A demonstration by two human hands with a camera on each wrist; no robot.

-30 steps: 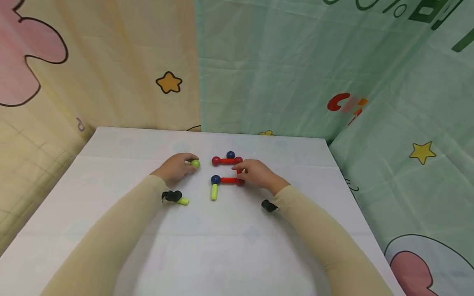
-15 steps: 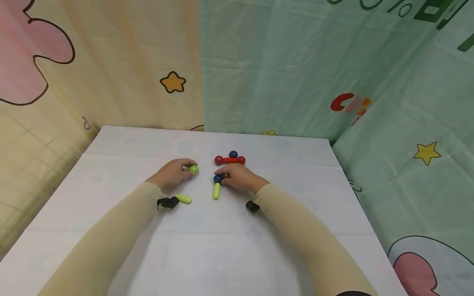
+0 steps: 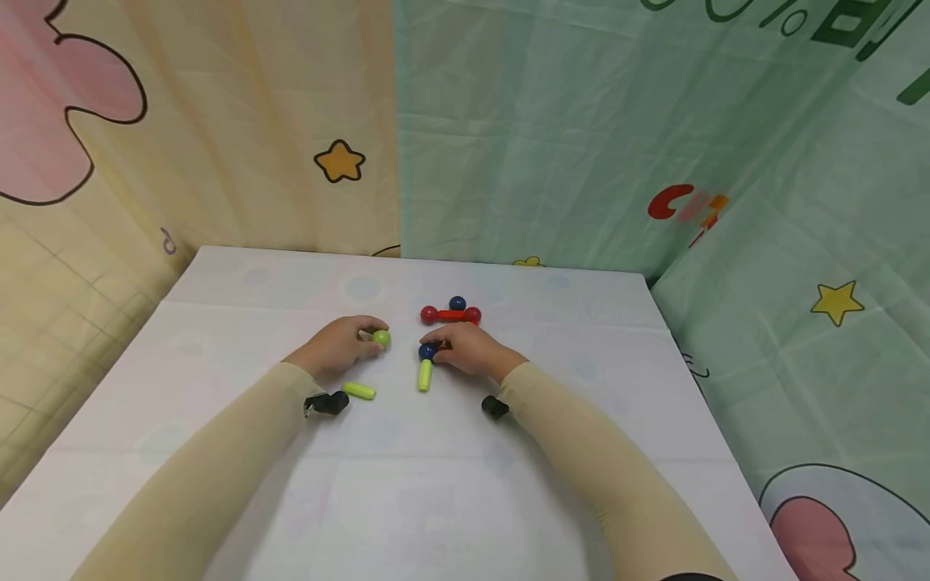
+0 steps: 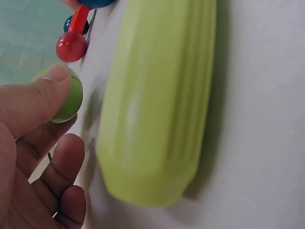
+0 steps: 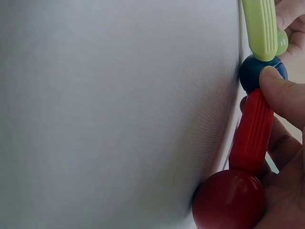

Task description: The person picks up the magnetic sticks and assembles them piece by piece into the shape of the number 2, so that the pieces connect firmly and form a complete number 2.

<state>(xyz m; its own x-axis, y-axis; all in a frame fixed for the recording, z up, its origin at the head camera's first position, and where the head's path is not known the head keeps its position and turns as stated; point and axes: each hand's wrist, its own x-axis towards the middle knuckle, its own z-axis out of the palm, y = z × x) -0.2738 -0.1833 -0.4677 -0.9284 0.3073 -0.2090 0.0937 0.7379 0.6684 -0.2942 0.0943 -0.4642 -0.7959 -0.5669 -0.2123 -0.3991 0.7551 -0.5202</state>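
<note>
Between thumb and fingers, my left hand (image 3: 340,347) pinches a light green ball (image 3: 381,338). A loose yellow-green rod (image 3: 359,390) lies on the table near that wrist. My right hand (image 3: 471,349) pinches a dark blue ball (image 5: 252,74), its thumb on the ball's side. From this ball a second yellow-green rod (image 3: 425,376) points toward me, and a red rod (image 5: 251,131) joins it to a red ball (image 5: 228,200) under the palm. Beyond the hand, another red rod (image 3: 451,314) links two red balls (image 3: 429,315), with a dark blue ball (image 3: 458,303) just behind.
The pieces lie on a white-covered table (image 3: 407,500). Printed cloth curtains (image 3: 523,137) stand behind it and along both sides. A small black wrist camera (image 3: 328,403) sits below the left hand, another black camera (image 3: 496,407) below the right.
My right hand has moved left from the red ball at the corner to the dark blue ball and grips it. The left hand, with the green ball, has come slightly nearer to me.
</note>
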